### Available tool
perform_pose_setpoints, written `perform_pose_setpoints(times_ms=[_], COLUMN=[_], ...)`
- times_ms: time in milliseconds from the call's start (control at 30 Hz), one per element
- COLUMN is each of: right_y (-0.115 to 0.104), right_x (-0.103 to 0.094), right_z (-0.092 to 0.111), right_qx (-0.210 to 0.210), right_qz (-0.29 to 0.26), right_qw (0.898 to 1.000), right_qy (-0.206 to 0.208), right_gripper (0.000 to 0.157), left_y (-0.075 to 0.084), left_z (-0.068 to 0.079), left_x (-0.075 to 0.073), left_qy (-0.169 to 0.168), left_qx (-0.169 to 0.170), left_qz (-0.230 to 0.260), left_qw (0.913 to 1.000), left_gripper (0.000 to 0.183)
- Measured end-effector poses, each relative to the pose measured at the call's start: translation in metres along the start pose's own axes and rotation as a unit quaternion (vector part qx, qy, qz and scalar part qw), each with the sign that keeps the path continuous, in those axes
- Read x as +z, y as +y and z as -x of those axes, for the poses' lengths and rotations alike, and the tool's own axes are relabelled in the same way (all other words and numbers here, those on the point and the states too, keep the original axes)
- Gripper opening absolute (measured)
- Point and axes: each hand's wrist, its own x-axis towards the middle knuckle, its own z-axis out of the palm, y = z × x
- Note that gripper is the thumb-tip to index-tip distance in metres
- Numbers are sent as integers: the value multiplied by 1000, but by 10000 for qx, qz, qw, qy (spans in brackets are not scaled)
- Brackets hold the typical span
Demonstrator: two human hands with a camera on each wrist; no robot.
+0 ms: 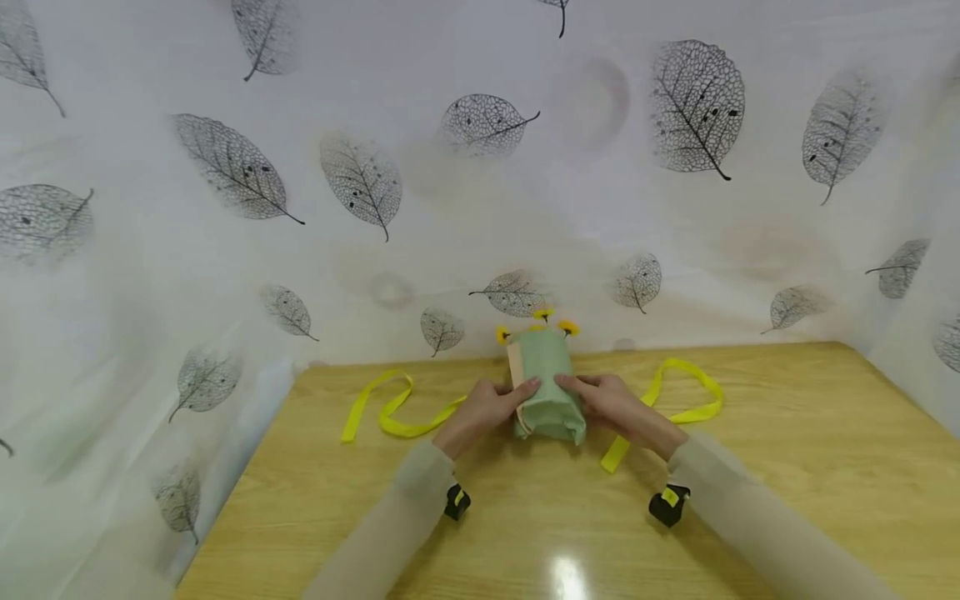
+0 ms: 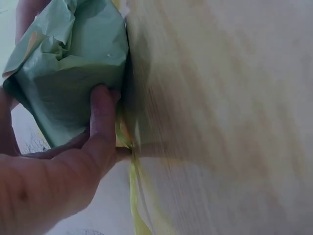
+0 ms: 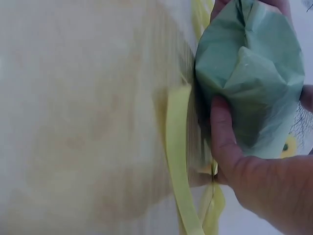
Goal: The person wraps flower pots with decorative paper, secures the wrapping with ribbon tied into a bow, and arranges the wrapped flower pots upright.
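Between my two hands is a small bouquet (image 1: 546,367) wrapped in pale green paper, with yellow flowers (image 1: 567,327) showing at its far end. My left hand (image 1: 483,408) holds its left side, thumb on the front. On the opposite side my right hand (image 1: 618,404) grips it the same way. In the left wrist view the left fingers curl around the wrapper (image 2: 78,73). Crumpled, folded paper (image 3: 259,73) forms the near end in the right wrist view. A yellow ribbon (image 1: 408,429) lies on the table, extending out on both sides; its middle is hidden by the bouquet and hands.
The wooden table (image 1: 540,517) ends at a white curtain (image 1: 420,217) printed with dark leaves. At the right, the ribbon's other part (image 1: 705,412) bends in a loop, its end close to the right forearm. Black wrist cameras (image 1: 667,506) sit under both wrists.
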Motion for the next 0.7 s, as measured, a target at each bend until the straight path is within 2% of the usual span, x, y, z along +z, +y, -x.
perform_pose_setpoints(times_ms=[133,267,467,633,700], right_y=[2,7,16,17,17], right_x=[8,18,29,34,33], right_z=[18,41,69,81,84], right_qx=[49,141,213,174,86], right_qz=[-60,-5,-35,-105,59], right_qw=[9999,9998,9997,9998,9998], right_qy=[64,121,83,4,144], right_gripper=[82,86,91,88,85], left_y=[-1,-3,-5,-7,-7], left_z=[17,39,69,78,78], left_x=[4,15,25,27,28], left_qy=[-25,117,-10,-29,35], left_qx=[122,173,210,257,270], left_qz=[-145,-378,-456,-487,-483], left_qw=[9998,9991,9987,9985,9985], left_gripper=[65,62,60,60,61])
